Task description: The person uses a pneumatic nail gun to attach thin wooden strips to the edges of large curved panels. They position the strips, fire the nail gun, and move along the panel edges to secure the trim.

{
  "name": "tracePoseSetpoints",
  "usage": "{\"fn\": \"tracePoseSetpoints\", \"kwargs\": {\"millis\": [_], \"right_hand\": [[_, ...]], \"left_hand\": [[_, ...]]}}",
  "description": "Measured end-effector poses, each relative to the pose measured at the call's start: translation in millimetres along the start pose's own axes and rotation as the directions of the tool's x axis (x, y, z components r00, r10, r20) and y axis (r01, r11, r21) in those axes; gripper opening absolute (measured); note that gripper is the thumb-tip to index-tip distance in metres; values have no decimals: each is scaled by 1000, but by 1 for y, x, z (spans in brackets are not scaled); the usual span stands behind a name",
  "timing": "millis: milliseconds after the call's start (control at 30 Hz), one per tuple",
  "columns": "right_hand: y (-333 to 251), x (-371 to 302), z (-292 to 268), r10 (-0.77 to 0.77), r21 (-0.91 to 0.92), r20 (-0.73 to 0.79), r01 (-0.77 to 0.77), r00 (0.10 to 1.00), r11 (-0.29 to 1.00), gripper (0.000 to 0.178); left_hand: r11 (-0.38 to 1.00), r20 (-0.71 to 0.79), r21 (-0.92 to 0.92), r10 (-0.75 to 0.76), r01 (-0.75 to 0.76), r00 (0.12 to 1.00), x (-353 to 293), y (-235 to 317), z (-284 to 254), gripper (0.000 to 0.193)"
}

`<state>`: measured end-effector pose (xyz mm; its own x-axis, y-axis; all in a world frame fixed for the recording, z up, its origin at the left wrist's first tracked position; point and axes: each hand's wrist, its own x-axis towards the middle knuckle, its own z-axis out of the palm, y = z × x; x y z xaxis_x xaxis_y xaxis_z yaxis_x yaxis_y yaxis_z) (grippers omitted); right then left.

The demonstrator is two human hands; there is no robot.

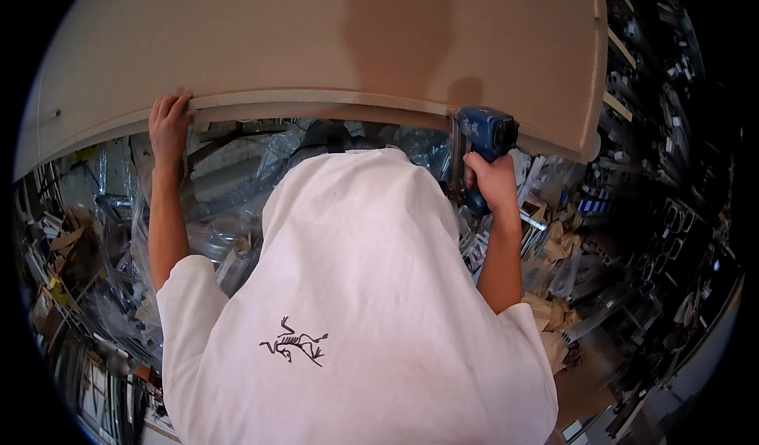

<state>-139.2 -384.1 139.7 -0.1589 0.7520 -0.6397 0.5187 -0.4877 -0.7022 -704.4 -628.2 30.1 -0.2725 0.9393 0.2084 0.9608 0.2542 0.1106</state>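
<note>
A large beige flat panel (pixel 316 41) fills the upper part of the view, with a thin edge strip (pixel 316 101) along its near side. My left hand (pixel 170 124) grips that edge at the left, fingers curled over the top. My right hand (pixel 492 180) holds a blue power tool (pixel 488 132) by its handle, its head pressed against the panel's edge at the right. My white shirt (pixel 356 302) covers the middle of the view.
Below the panel lie crumpled clear plastic wrap (pixel 229 184), metal profiles (pixel 601 310) and cardboard scraps (pixel 553 318). Dark shelving with parts (pixel 672 128) stands at the right. More clutter lies at the left (pixel 55 247).
</note>
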Motion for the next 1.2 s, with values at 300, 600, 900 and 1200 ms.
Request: {"fn": "tracePoseSetpoints", "kwargs": {"millis": [300,600,900,1200], "right_hand": [[-1,0,3,1,20,-1,-1,1000,1000,7],[-8,1,15,-26,10,46,26,999,1000,8],[-18,5,32,-56,-37,102,60,993,998,10],[-28,2,53,-75,-85,163,90,984,992,11]], "left_hand": [[1000,-6,-26,10,-11,1000,2,3,-6,42],[998,5,-59,-31,31,1000,5,12,-9,44],[998,-26,-60,-29,28,999,5,16,-6,44],[997,-42,-80,-24,21,999,4,15,-5,41]]}}
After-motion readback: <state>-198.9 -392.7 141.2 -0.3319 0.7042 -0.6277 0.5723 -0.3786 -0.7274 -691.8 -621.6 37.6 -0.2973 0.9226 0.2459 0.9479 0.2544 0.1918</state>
